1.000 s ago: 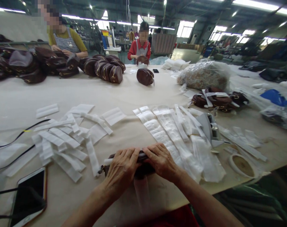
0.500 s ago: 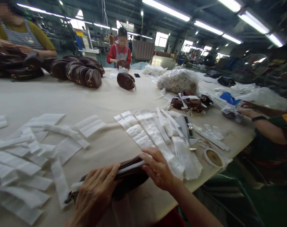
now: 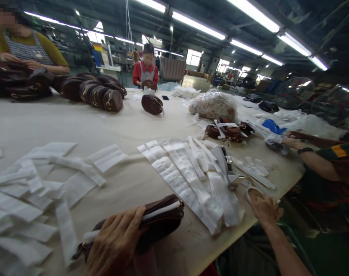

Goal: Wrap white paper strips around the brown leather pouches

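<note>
My left hand (image 3: 118, 239) is wrapped over a small dark brown leather bag (image 3: 163, 218), pressing it on the table near the front edge. A white strip (image 3: 159, 211) lies along the top of this bag, over its zipper line, and passes under my fingers. A gold-coloured metal piece shows at its right end. At the table's right edge, my right hand (image 3: 266, 210) has its fingers bent against a pale roll of tape (image 3: 250, 194), covering part of it. White padded strips (image 3: 188, 176) lie fanned out between my hands.
Loose white sheets (image 3: 27, 214) cover the table's left side. A tape dispenser (image 3: 224, 163) stands among the strips. Brown bags (image 3: 96, 92) sit at the back left; a plastic-wrapped bundle (image 3: 213, 104) sits behind. Co-workers stand left and far; another person's hands (image 3: 292, 142) are at right.
My right hand has let go of the bag's right end and moved right to the roll of tape. My left hand stays on the bag. The whole view has shifted slightly.
</note>
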Demonstrator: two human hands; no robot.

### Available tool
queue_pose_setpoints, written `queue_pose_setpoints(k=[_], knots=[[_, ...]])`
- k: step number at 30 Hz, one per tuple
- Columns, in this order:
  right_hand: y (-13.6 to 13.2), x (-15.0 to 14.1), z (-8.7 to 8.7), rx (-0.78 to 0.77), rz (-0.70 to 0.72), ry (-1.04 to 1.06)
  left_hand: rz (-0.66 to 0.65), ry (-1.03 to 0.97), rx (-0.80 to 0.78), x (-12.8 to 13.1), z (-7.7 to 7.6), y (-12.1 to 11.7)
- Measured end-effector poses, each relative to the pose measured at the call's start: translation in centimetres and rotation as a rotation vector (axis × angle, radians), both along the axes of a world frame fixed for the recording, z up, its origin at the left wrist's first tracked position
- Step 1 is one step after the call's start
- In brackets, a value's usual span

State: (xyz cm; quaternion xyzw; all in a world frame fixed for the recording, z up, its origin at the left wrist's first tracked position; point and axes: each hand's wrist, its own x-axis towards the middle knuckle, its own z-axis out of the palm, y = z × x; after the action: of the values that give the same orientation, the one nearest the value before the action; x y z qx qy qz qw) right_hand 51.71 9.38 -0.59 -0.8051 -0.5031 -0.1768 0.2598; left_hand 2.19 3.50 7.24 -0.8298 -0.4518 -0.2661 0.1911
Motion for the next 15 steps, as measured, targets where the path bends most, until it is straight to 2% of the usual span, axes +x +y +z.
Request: queue_pose_setpoints(k=[2, 4, 6, 7, 10, 12, 15], knots=[[0.6, -0.8, 0.8, 0.039, 0.033, -0.011, -0.013, -0.005, 0.022, 0.1, 0.0, 0.0], [1.3, -2.7, 2.1, 0.151, 0.11, -0.031, -0.015, -0.013, 0.037, 0.1, -0.1, 0.1], [2.1, -5.8, 3.3, 0.237, 0.266, -0.014, -0.016, -0.012, 0.04, 0.1, -0.2, 0.1], [2.5, -7.7, 3.8, 0.231, 0.368, 0.013, -0.014, -0.008, 0.035, 0.1, -0.3, 0.2], [4.5, -13.8, 4.5, 0.127, 0.515, 0.08, -0.009, -0.007, 0.024, 0.0, -0.4, 0.1], [6.5, -17.6, 4.4, -0.08, 0.528, 0.135, 0.0, -0.016, 0.024, 0.0, -0.5, -0.1], [10.2, -21.4, 3.8, -0.272, 0.517, 0.193, 0.017, -0.013, 0.022, 0.1, -0.4, -0.2]])
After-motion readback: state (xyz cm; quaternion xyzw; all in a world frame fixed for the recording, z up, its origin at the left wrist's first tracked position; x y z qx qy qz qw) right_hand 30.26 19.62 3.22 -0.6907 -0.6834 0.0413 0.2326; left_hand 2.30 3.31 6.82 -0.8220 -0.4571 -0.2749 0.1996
